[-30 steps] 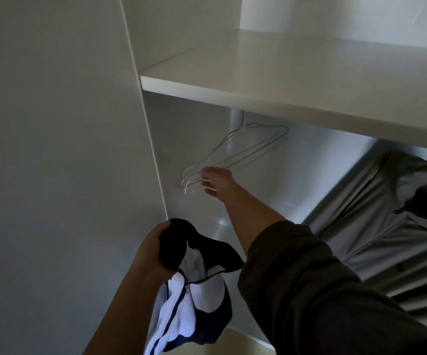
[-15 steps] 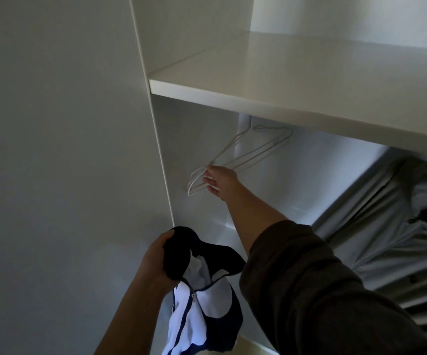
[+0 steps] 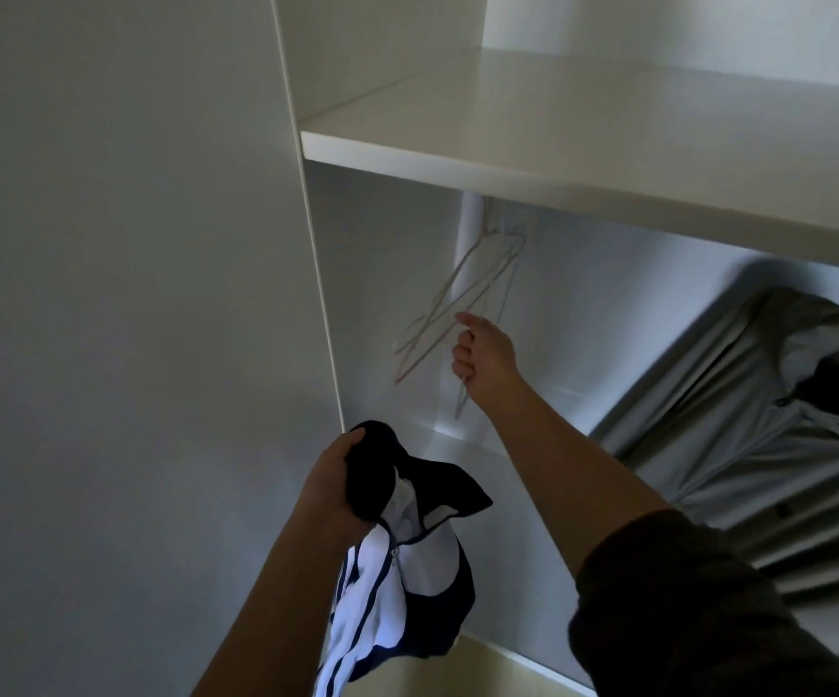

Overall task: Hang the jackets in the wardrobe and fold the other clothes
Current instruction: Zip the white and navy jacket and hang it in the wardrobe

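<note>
The left hand (image 3: pixel 329 482) gripped the jacket (image 3: pixel 407 570), arm held low; the right hand (image 3: pixel 485 357), arm stretched forward, seemingly curled round a hanger (image 3: pixel 461 402).

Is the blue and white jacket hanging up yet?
Not yet. The navy and white zip jacket dangles bunched from the left hand, while the right hand grips a thin wire hanger under the white shelf.

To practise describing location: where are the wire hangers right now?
In the head view, the hangers hang under the shelf at the wardrobe's left end, left of the grey shirt; the right hand grips one, above the jacket in the left hand.
</note>
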The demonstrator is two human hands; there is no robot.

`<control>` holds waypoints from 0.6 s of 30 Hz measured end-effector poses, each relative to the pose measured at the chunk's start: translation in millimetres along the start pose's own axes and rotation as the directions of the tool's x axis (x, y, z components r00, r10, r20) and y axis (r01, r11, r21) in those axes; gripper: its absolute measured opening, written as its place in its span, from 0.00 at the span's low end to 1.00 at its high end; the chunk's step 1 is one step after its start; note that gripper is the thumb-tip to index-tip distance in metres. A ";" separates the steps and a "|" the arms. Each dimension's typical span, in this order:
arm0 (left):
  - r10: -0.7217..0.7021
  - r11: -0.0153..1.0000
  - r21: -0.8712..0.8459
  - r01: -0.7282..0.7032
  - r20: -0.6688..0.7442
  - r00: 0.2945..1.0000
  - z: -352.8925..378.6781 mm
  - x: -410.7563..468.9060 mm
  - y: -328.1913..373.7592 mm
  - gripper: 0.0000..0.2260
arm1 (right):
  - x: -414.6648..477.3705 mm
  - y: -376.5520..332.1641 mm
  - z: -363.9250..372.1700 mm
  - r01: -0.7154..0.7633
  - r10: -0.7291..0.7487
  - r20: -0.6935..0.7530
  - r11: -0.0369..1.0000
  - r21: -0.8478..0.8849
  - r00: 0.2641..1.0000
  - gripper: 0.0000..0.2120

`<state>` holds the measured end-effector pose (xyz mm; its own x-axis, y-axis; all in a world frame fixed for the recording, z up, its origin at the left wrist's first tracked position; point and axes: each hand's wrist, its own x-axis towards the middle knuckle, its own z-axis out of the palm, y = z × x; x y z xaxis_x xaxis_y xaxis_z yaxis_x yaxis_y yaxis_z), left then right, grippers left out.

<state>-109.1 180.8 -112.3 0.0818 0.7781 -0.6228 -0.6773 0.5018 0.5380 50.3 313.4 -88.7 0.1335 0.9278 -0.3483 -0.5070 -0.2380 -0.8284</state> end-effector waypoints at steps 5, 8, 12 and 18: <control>-0.013 1.000 0.020 0.012 0.068 0.998 5.7 -1.7 -14.5 0.24 | -19.3 -36.6 -34.4 0.037 -0.037 -0.073 0.999 -0.005 0.997 0.13; -0.012 0.998 0.061 0.005 0.116 0.993 9.3 -7.0 -20.7 0.23 | -31.9 -48.7 -54.7 0.063 -0.066 -0.072 0.997 -0.034 0.995 0.13; -0.010 0.991 0.136 -0.011 0.153 0.988 13.6 -13.4 -29.2 0.19 | -54.6 -47.3 -82.3 0.088 -0.100 -0.120 0.991 -0.100 0.988 0.13; -0.122 0.972 0.226 0.072 0.218 0.968 25.0 -23.8 -51.8 0.15 | -97.9 -21.0 -131.0 0.102 -0.139 -0.234 0.981 -0.164 0.962 0.13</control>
<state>-57.7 145.8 -111.2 0.3214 0.7746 -0.5447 -0.4873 0.6285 0.6063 159.5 190.0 -94.6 0.3983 0.8586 -0.3227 -0.3447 -0.1860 -0.9201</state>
